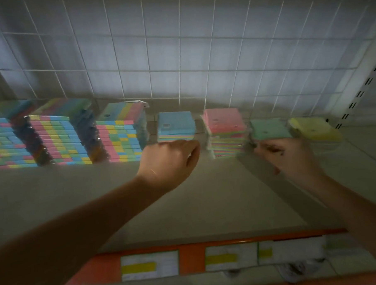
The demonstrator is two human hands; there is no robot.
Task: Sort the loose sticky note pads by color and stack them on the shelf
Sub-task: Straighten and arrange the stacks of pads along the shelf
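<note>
Head view. Nearest the lens: orange shelf edge with white price labels carrying yellow strips. Beyond it, both forearms reaching over the bare shelf toward a row of pads at the back.

Left hand: fingers curled under, nothing visibly held; just in front of and below the blue pad stack, contact not confirmed.

Right hand: motion-blurred, fingers bent toward the green pad; whether gripping or merely touching cannot be told. Immediately left of this hand: pink stack, the tallest of the single-top stacks. Immediately right: yellow pad, low.

Far left of the left hand: three tall blocks of multicolour packs, wrapped, standing side by side.

Status, judged: four colour positions established — blue, pink, green, yellow. Pink stack shows mixed-colour edges lower down, so sorting possibly incomplete. Green and yellow positions barely started. No loose pads visible elsewhere; remaining quantity unknown.
</note>
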